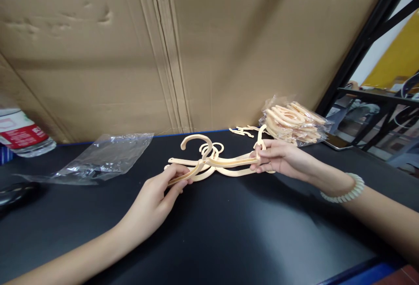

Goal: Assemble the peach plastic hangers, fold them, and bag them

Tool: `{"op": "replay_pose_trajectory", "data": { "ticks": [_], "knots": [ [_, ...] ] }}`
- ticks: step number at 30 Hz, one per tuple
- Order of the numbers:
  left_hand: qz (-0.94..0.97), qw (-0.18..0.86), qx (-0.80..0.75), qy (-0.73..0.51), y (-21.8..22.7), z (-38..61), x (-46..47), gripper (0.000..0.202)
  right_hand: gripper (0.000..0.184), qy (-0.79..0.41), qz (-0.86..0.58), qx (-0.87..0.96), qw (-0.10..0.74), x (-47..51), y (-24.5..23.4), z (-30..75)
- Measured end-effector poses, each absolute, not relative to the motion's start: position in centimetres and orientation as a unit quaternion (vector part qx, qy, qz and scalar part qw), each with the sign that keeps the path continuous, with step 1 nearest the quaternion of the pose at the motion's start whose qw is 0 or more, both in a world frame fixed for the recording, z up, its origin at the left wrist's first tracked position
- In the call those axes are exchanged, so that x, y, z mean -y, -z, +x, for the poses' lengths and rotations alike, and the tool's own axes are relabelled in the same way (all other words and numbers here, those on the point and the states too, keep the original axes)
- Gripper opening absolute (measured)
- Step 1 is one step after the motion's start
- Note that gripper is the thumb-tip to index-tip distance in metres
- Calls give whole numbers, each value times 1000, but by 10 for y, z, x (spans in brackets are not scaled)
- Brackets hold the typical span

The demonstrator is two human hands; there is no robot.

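Hands at either end of a small bunch of cream plastic hangers (225, 161), low over the black table (229, 232). Pinched the bunch's near left arm with the left hand (157, 200): thumb on top, fingers curled shut beneath, gripping the plastic. Clamped the opposite end with the right hand (278, 159), thumb and fingers closed around it, a pale beaded bracelet (347, 191) on that wrist. Held roughly level between the two hands, hooks curling up toward the cardboard wall (209, 49) behind. Could not tell how many hangers made up the bunch, nor whether its underside touched the table.

Noted a crumpled clear plastic bag (104, 156) lying flat on the table, left of the left hand and well apart from it. Saw a clear packet (294, 123) stuffed with more cream pieces just behind the right hand, near the table's back edge, and a few loose cream pieces (244, 131) beside that packet. Spotted a water bottle (22, 136) with a red label at the far left, partly cut off. Made out a black metal frame (360, 45) past the table's right end.
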State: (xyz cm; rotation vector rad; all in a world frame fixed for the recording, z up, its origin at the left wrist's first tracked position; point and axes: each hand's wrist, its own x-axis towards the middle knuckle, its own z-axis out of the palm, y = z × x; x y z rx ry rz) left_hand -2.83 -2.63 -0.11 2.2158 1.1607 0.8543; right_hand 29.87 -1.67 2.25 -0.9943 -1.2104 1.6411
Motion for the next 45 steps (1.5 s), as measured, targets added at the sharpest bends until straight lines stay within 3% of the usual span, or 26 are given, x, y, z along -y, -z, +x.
{"op": "replay_pose_trajectory", "data": {
  "ticks": [12,28,34,38,41,45],
  "knots": [
    [823,203,-425,-316,-2,-27,28,15,23,-630,-401,527,405,17,-18,295],
    [819,217,-420,-326,-2,-27,30,18,27,-544,-431,543,472,23,-18,284],
    [791,251,-426,-361,-3,-25,29,22,26,-523,-391,546,525,24,-18,279],
    [773,221,-460,-377,-6,-23,31,24,20,-500,-371,535,571,23,-19,278],
    [769,215,-466,-380,-7,-24,33,25,9,-453,-348,496,654,20,-23,282],
    [818,164,-432,-341,-4,-26,34,18,15,-317,-342,434,770,15,-34,298]
  ]
}}
